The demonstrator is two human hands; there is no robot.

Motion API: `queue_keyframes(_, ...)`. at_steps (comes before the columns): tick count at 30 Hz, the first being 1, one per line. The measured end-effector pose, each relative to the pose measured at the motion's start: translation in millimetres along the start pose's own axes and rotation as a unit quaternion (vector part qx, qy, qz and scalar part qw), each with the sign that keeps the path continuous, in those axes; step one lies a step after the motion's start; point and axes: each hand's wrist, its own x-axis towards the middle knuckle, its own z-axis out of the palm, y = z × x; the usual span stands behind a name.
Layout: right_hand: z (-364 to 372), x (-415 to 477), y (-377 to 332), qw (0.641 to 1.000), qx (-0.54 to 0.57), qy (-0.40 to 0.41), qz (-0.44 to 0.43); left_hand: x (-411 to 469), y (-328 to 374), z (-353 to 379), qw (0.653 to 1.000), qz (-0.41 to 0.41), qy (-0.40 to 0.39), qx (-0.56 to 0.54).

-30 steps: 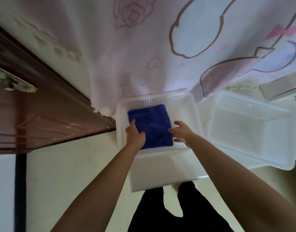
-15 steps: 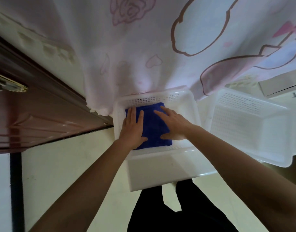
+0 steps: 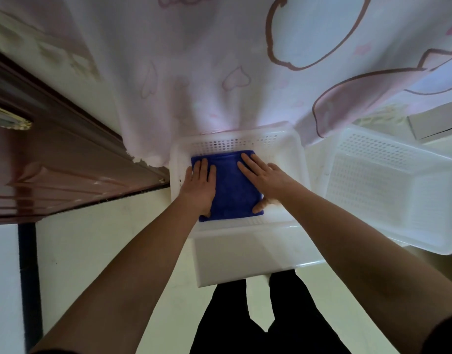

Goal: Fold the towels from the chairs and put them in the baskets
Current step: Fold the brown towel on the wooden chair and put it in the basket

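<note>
We press the folded blue towel [image 3: 232,192] flat with both palms, fingers straight and gripping nothing: our left hand [image 3: 200,186] on its left edge, our right hand [image 3: 264,177] on its right. It lies in a white basket [image 3: 245,251] on the pale floor [image 3: 92,241], beside a second basket [image 3: 373,190], under a pink cloth [image 3: 194,72], near a brown door [image 3: 53,175].

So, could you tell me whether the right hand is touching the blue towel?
Touching. The head view shows the right hand lying flat on the blue towel, fingers straight, with no gap visible.
</note>
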Motion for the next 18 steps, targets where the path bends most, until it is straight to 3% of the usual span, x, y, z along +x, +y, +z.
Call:
queue_keyframes(4,-14,-16,-5,1.000,0.027,0.005,0.014,-16,-1,-10,0.998,0.018,-0.004,-0.065)
queue_keyframes(7,-31,-42,-6,0.996,0.044,0.068,0.030,-45,2,-27,0.993,0.036,0.016,-0.108)
queue_keyframes(10,-55,-73,2,0.981,0.070,0.172,0.048,-74,9,-56,0.978,0.045,0.163,-0.125)
queue_keyframes(13,-82,-107,11,0.953,0.062,0.288,0.073,-108,22,-93,0.936,0.009,0.321,-0.143)
queue_keyframes(18,-118,-159,33,0.877,0.051,0.460,0.126,-147,52,-138,0.872,-0.056,0.476,-0.104)
